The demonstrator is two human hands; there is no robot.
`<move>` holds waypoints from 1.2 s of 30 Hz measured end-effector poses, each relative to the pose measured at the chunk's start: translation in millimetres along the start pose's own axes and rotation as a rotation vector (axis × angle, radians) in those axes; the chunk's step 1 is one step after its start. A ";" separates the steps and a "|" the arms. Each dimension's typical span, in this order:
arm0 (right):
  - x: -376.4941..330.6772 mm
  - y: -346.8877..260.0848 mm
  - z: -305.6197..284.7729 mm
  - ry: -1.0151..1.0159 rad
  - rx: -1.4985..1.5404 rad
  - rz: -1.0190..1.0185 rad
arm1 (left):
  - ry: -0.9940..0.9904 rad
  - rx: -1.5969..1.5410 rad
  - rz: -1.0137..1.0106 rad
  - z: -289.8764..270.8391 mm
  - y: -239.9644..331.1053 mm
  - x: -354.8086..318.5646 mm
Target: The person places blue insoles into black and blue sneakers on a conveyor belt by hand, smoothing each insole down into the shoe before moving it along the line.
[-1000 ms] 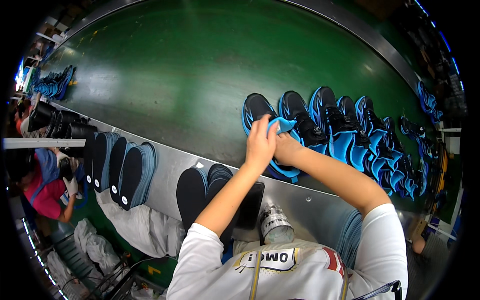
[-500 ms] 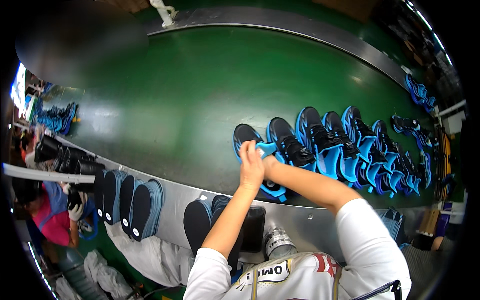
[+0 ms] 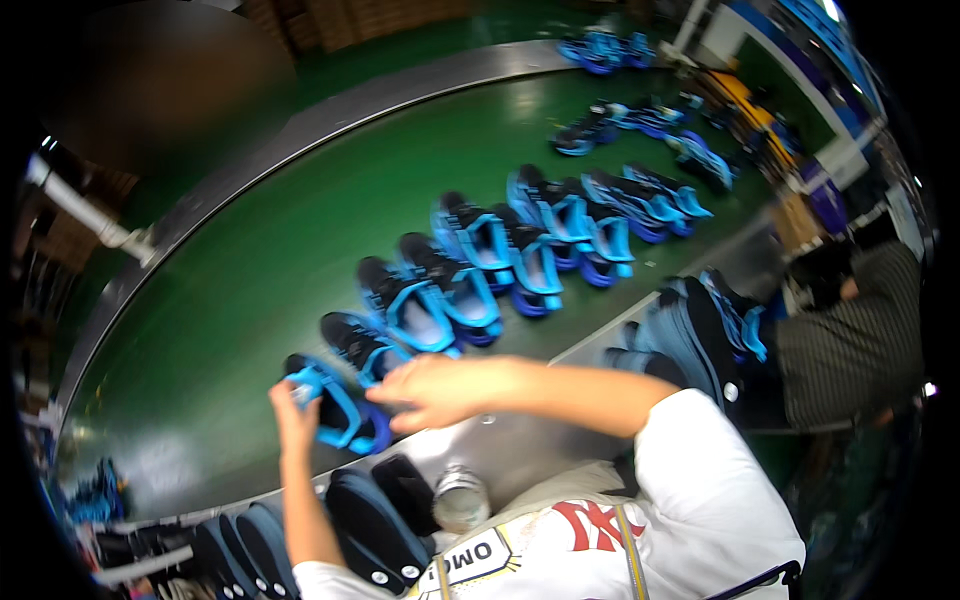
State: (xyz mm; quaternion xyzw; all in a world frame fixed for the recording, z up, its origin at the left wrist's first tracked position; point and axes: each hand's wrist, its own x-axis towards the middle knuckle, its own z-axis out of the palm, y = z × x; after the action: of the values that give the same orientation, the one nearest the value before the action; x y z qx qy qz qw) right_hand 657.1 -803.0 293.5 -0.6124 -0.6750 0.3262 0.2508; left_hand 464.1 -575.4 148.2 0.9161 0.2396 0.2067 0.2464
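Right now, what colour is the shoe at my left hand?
The shoe is black and blue, clearest in the head view.

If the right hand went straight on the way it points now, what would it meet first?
Most likely the open collar side of the leftmost shoe in the near row, just ahead of the right hand; depth is unclear, so it might pass above.

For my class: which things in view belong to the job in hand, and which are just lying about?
Apparently in the job:
shoe at the left hand
shoe row beside the right hand
insoles, probably

Seemingly just lying about:
clear jar
dark flat object
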 end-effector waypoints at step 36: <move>-140.5 33.0 -117.8 0.367 0.378 0.597 | 0.169 -0.095 -0.130 58.6 110.8 6.6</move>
State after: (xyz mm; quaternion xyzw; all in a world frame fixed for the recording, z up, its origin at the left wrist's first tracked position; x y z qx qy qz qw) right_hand 783.3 -925.2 355.3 -0.7729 -0.3393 0.3883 0.3697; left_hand 535.9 -677.2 164.4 0.8652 0.3082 0.2780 0.2813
